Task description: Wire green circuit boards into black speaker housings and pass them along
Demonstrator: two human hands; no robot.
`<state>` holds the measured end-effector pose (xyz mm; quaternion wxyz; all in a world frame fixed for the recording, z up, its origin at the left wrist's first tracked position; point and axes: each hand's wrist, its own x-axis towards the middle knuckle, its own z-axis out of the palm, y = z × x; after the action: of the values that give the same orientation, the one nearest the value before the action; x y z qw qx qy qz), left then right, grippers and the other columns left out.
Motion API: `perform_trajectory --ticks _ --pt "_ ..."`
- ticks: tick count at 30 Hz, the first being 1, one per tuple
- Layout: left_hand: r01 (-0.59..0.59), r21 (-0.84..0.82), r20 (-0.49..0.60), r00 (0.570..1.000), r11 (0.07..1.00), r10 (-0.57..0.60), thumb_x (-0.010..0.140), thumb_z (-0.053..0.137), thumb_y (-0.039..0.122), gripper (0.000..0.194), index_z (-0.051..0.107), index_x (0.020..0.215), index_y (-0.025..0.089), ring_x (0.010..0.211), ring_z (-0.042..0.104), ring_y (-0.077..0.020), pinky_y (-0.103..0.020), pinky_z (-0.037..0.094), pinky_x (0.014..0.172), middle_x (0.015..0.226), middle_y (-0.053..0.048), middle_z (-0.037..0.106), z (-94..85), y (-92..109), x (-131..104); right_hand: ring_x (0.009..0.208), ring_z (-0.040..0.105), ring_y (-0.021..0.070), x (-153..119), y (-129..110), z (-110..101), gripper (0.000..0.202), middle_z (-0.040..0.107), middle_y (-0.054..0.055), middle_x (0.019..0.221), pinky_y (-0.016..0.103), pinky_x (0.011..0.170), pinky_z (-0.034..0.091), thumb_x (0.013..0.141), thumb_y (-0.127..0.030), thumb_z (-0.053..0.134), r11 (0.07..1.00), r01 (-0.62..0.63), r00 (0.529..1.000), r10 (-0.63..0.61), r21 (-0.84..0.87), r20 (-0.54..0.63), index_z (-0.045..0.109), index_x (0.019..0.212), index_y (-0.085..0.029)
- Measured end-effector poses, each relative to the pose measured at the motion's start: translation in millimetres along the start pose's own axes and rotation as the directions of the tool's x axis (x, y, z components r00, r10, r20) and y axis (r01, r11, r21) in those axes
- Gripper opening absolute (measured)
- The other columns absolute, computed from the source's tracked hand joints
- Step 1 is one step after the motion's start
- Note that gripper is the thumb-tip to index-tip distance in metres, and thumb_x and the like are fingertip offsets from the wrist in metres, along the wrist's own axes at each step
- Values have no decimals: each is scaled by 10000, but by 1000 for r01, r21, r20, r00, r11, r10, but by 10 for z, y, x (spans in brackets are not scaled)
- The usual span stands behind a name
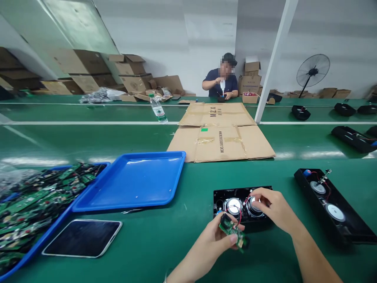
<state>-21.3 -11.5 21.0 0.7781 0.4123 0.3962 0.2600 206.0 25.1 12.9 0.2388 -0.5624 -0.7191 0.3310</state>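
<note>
My left hand is closed around a green circuit board, held tilted in front of a black speaker housing. Two round speaker drivers sit in that housing, the left one in plain sight and the right one partly covered by my fingers. Red wires run between the board and the housing. My right hand reaches over the right driver with thumb and fingers pinched near a small white connector. What lies between those fingertips, if anything, is too small to make out.
A second open speaker housing lies at the right. On the left are an upturned-rim blue tray, a heap of circuit boards in another tray, and a phone. Flattened cardboard, a water bottle and a co-worker are beyond.
</note>
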Motion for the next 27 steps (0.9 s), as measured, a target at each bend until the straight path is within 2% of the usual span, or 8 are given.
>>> perform_trajectory --ticks 2,5,8,11,15,19,24,27 --pt "-50 50 -93 994 998 55 771 632 407 431 464 1067 141 882 564 -137 -299 498 842 1055 -88 581 92 -35 110 741 513 37 -1 12 115 252 570 6 935 159 668 399 891 -328 444 986 136 989 -141 -101 -43 601 1070 -245" --pt "-95 192 -209 969 977 135 812 560 430 404 460 1105 171 871 573 -136 -305 510 851 1042 -56 569 135 -41 205 769 522 42 6 64 191 254 562 15 905 164 670 394 912 -259 389 944 264 959 -279 -196 -52 635 943 -205" --pt "-109 313 -290 935 943 205 833 510 432 382 444 1111 179 843 606 -147 -290 520 792 1016 -55 594 118 -47 261 746 521 27 -21 116 103 251 564 2 892 153 652 387 910 -255 400 956 251 966 -258 -153 -30 636 852 -195" --pt "-83 408 -336 912 909 234 836 488 431 373 441 1099 172 784 635 -166 -272 509 702 927 -58 636 108 -63 309 812 546 22 -50 140 -19 210 585 -15 915 131 724 409 888 -259 458 976 215 977 -216 -23 0 645 812 -199" --pt "-74 489 -336 904 869 266 841 482 411 350 480 1105 180 751 635 -158 -259 497 679 918 -49 652 129 -66 350 759 556 11 -34 134 22 148 617 -41 823 115 709 407 856 -254 519 984 171 984 -173 49 34 654 819 -203" --pt "-118 562 -310 887 819 341 853 485 350 276 539 1079 202 781 619 -136 -239 491 725 956 -28 652 149 -54 361 795 553 32 0 109 197 211 614 -11 867 141 716 410 888 -275 464 976 218 976 -219 25 -1 658 891 -194" --pt "-147 643 -330 833 752 445 841 514 350 251 570 1032 197 630 551 -106 -214 489 639 813 -8 641 137 -65 376 772 520 52 8 84 290 247 588 4 823 178 684 383 907 -276 421 947 300 953 -303 -119 -10 642 852 -182" --pt "-178 658 -306 824 732 476 836 522 328 237 588 1015 186 603 552 -101 -217 515 665 743 -2 626 128 -84 385 742 503 54 10 72 317 240 572 4 776 185 652 357 902 -248 425 910 347 930 -365 -228 -39 631 808 -169"
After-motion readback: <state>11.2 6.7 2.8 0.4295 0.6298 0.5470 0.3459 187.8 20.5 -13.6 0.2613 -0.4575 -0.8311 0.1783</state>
